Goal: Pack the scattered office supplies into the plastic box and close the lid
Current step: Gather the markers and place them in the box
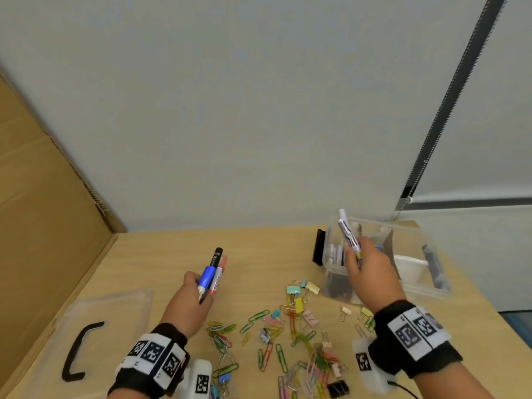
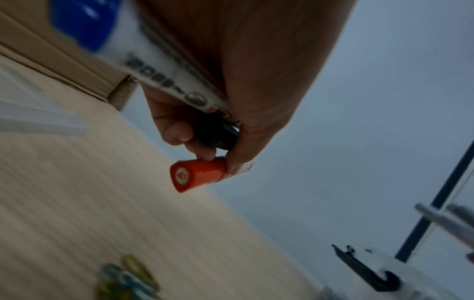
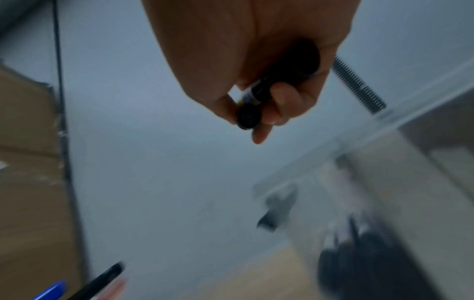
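Note:
My left hand [image 1: 192, 298] grips a bundle of markers [image 1: 213, 273] above the table: one blue-capped, one black, one red. In the left wrist view the red marker's end [image 2: 197, 175] pokes out below my curled fingers [image 2: 177, 130]. My right hand [image 1: 367, 269] holds a white pen [image 1: 349, 234] upright over the near left corner of the clear plastic box [image 1: 426, 286]. The right wrist view shows the pen's dark end [image 3: 250, 115] pinched between thumb and fingers. The box holds dark and white items. Its clear lid [image 1: 121, 306] with a black handle [image 1: 77, 349] lies at the left.
Several coloured paper clips [image 1: 256, 335] and binder clips [image 1: 299, 295] lie scattered on the wooden table [image 1: 259, 246] between my hands. A black binder clip [image 1: 337, 388] sits near the front edge. A cardboard sheet [image 1: 37, 203] leans at the left, a white wall behind.

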{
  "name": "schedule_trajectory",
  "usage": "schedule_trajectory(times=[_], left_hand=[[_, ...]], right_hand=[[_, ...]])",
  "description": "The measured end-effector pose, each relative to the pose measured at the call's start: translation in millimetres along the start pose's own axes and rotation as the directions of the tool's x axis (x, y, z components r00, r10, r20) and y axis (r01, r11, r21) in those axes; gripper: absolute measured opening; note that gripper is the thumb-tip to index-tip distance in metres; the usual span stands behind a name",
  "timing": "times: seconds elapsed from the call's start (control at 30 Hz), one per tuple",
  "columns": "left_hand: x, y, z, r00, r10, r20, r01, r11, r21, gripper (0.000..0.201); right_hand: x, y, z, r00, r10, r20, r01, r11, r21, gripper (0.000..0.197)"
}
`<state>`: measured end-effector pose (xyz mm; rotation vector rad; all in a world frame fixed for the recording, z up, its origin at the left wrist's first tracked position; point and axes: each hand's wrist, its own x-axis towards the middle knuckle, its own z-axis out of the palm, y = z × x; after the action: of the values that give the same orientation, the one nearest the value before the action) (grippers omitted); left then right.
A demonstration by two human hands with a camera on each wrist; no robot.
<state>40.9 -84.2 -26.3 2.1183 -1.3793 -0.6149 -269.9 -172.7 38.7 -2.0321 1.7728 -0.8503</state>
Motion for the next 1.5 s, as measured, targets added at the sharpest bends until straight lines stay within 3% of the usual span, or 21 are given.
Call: schedule_trajectory(times=[0.1, 0.2, 0.27, 0.37, 0.47, 0.53, 0.6, 0.7, 0.8, 0.97, 1.03, 1.17, 1.27, 1.33, 1.4, 1.5], left_hand=[[-7, 20, 10, 1.0, 0.026, 0.01, -0.025, 0.999, -0.048, 0.024], [-14, 32, 20, 0.999, 0.053, 0.013, -0.052, 0.998, -0.046, 0.025], [-19, 38, 24, 0.997, 0.07, 0.012, -0.07, 0.997, -0.031, 0.024], [-26, 43, 24, 0.995, 0.099, 0.01, -0.099, 0.995, -0.011, 0.024], [-31, 45, 20, 0.994, 0.111, 0.012, -0.111, 0.994, -0.012, 0.024], [-34, 44, 17, 0.994, 0.108, 0.005, -0.108, 0.994, -0.024, 0.024], [-36, 43, 14, 0.995, 0.104, 0.006, -0.104, 0.994, -0.033, 0.024], [-38, 45, 13, 0.995, 0.098, 0.024, -0.097, 0.995, -0.038, 0.024], [-41, 49, 13, 0.993, 0.115, 0.038, -0.113, 0.993, -0.039, 0.024], [-47, 53, 16, 0.988, 0.124, 0.091, -0.121, 0.992, -0.038, 0.024], [-51, 53, 17, 0.987, 0.114, 0.114, -0.111, 0.993, -0.038, 0.024], [-55, 61, 19, 0.983, 0.12, 0.137, -0.113, 0.992, -0.059, 0.024], [-55, 83, 23, 0.977, 0.159, 0.145, -0.152, 0.987, -0.056, 0.024], [-51, 108, 28, 0.968, 0.207, 0.144, -0.2, 0.978, -0.065, 0.024], [-42, 139, 37, 0.958, 0.244, 0.153, -0.238, 0.97, -0.053, 0.024], [-19, 186, 57, 0.946, 0.266, 0.184, -0.276, 0.96, 0.035, 0.023]], right_hand=[[38, 7, -7, 0.98, 0.154, 0.127, -0.132, 0.977, -0.166, 0.023], [76, 1, 8, 0.901, 0.301, 0.312, -0.197, 0.926, -0.323, 0.027], [89, -6, 14, 0.864, 0.337, 0.375, -0.181, 0.902, -0.392, 0.028], [100, -10, 15, 0.855, 0.311, 0.416, -0.106, 0.889, -0.446, 0.042], [100, -5, 18, 0.815, 0.341, 0.468, -0.127, 0.893, -0.431, 0.026], [99, 3, 21, 0.828, 0.354, 0.434, -0.19, 0.906, -0.378, 0.029], [99, 12, 21, 0.861, 0.388, 0.329, -0.338, 0.92, -0.198, 0.033], [97, 16, 24, 0.839, 0.448, 0.31, -0.456, 0.888, -0.05, 0.043], [98, 14, 29, 0.863, 0.384, 0.328, -0.4, 0.916, -0.019, 0.044], [90, 2, 21, 0.858, 0.32, 0.402, -0.274, 0.947, -0.169, 0.037], [84, 5, 15, 0.881, 0.276, 0.383, -0.228, 0.959, -0.167, 0.038], [58, 39, -8, 0.991, 0.095, 0.091, -0.098, 0.995, 0.031, 0.038], [41, 79, -29, 0.997, -0.031, -0.076, 0.022, 0.993, -0.117, 0.034], [35, 106, -37, 0.996, 0.002, -0.088, -0.024, 0.967, -0.252, 0.039], [31, 126, -39, 0.989, 0.143, -0.046, -0.15, 0.925, -0.348, 0.052], [25, 139, -36, 0.971, 0.24, 0.017, -0.224, 0.926, -0.303, 0.067]])
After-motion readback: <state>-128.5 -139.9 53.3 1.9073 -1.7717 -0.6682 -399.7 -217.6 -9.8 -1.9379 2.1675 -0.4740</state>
